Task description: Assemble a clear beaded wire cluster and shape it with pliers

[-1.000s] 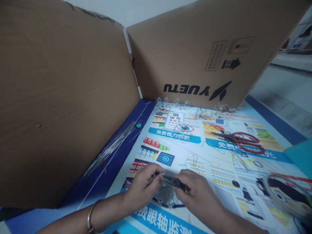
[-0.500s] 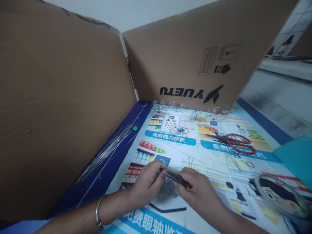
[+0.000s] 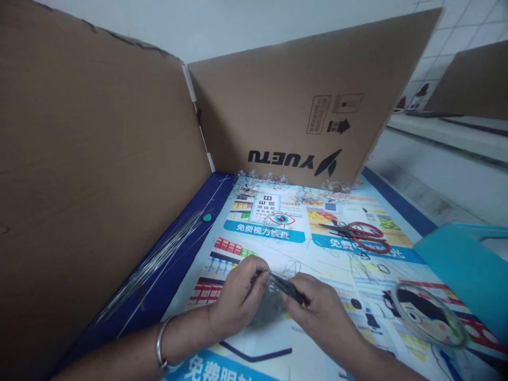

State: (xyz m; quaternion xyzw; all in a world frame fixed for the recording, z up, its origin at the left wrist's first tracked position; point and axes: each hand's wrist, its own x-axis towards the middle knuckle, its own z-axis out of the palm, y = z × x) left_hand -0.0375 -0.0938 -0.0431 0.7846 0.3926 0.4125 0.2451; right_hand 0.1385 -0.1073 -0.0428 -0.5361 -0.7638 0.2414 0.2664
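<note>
My left hand (image 3: 240, 291), with a silver bangle at the wrist, is closed in a pinch at the middle of the table. Whatever its fingertips grip is too small to make out. My right hand (image 3: 323, 309) is wrapped round dark pliers (image 3: 289, 289) with a bit of yellow at the handle. The plier tips point left and meet the left fingertips. Just below them hangs a blurred, clear, bead-like piece (image 3: 271, 287). Red-handled scissors (image 3: 369, 236) lie beyond the right hand.
Cardboard panels (image 3: 301, 106) stand at the left and back. Thin metal wires (image 3: 159, 259) lie along the left edge near a small teal object (image 3: 207, 217). Clear pieces (image 3: 273, 178) line the back panel. At right are a round clear dish (image 3: 462, 338) and a teal case (image 3: 472, 264).
The view has turned slightly right, so the scene sits further left. The pliers have tilted a little, and the clear piece below shows less distinctly. Both hands keep their hold.
</note>
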